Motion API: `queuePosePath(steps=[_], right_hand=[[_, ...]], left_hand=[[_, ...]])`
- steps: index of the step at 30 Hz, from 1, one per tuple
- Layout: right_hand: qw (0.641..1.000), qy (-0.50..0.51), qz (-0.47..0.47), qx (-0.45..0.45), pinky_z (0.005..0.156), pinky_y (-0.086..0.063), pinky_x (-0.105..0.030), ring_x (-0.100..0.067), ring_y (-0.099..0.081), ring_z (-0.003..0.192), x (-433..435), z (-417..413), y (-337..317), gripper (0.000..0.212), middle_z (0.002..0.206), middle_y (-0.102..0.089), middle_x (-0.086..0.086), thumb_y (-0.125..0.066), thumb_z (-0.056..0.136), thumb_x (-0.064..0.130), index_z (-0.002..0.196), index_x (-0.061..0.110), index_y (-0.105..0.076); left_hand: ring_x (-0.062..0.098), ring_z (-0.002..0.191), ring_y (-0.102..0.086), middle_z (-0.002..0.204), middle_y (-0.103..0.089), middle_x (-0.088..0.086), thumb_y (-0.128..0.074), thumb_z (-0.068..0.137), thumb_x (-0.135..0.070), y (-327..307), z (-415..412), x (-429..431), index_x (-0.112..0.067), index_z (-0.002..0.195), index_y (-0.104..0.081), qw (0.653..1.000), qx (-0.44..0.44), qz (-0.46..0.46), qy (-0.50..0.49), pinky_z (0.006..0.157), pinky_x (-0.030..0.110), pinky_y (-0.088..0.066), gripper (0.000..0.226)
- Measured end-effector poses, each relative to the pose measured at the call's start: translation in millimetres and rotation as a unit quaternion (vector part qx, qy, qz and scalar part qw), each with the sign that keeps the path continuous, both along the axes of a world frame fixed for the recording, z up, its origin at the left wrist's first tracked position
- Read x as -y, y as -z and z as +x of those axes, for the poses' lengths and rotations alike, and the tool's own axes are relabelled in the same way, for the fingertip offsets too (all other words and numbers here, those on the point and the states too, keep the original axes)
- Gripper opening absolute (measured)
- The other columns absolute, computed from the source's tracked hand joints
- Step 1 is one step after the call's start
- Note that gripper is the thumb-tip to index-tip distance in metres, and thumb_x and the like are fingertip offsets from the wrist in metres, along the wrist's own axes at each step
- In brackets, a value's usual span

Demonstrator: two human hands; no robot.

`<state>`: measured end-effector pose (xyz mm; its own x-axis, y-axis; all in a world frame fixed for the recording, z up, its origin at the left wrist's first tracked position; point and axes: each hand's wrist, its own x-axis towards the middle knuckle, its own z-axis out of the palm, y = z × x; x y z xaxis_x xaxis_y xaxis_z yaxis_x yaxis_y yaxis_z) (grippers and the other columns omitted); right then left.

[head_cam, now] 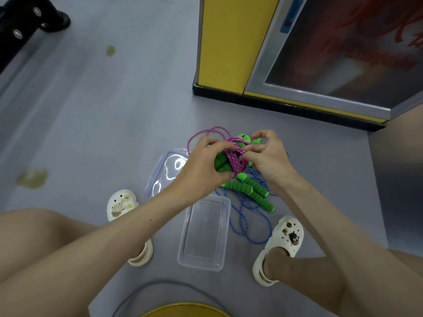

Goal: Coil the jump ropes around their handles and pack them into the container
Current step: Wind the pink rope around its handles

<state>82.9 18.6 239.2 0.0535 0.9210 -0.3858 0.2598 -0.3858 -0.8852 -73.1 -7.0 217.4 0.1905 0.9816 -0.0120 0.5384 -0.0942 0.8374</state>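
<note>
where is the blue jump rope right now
In the head view, the blue jump rope lies uncoiled on the floor right of centre, between the clear container and the right shoe.

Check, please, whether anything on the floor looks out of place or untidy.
The blue rope sprawls in loose, tangled loops beside the empty container, while the left hand and right hand grip the pink rope. Two yellowish stains mark the floor at left.

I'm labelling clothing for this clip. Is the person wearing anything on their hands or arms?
No. The left hand and right hand are bare: no gloves, rings or watch visible. The left forearm and right forearm show no sleeves.
</note>
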Motion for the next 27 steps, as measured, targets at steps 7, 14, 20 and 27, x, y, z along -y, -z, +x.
queuePosePath(steps=[7,14,20,27], right_hand=[[0.999,-0.012,-0.017,0.029,0.053,-0.045,-0.017,-0.011,-0.058,0.064,4.3,2.0,0.3,0.04,0.081,-0.065,-0.01,-0.063,0.08,-0.012,0.091,0.022,-0.043],[1.0,0.024,-0.011,0.011,0.054,-0.049,-0.026,-0.019,-0.058,0.061,10.5,-10.0,1.8,0.042,0.077,-0.065,-0.012,-0.063,0.075,-0.012,0.088,0.022,-0.041],[0.997,0.048,0.002,0.055,0.072,-0.056,-0.041,-0.026,-0.065,0.075,11.7,-9.9,3.2,0.045,0.083,-0.069,-0.012,-0.066,0.072,-0.007,0.086,0.027,-0.042],[0.992,0.047,0.043,0.108,0.068,-0.056,-0.035,-0.018,-0.067,0.069,14.7,-14.6,-1.7,0.047,0.072,-0.068,-0.002,-0.071,0.068,-0.003,0.084,0.028,-0.039]], left_hand=[[0.04,0.11,-0.054,0.126,-0.054,0.021,-0.082,0.065,-0.012,1.9,-2.2,-3.0,-0.015,0.113,-0.068,0.936,-0.275,0.197,0.098,0.074,0.044,-0.05,0.05],[0.029,0.074,-0.056,0.091,-0.059,0.009,-0.061,0.075,-0.033,9.0,15.0,-0.8,-0.013,0.086,-0.065,0.952,-0.258,0.162,0.029,0.064,0.036,-0.04,0.024],[0.033,0.078,-0.056,0.091,-0.059,0.014,-0.076,0.071,-0.014,12.4,21.2,-1.2,-0.01,0.082,-0.066,0.948,-0.259,0.184,0.028,0.062,0.038,-0.042,0.015],[0.027,0.083,-0.056,0.095,-0.059,0.009,-0.075,0.066,-0.015,8.9,26.7,-1.2,-0.011,0.071,-0.067,0.962,-0.203,0.18,-0.039,0.066,0.034,-0.037,0.01]])
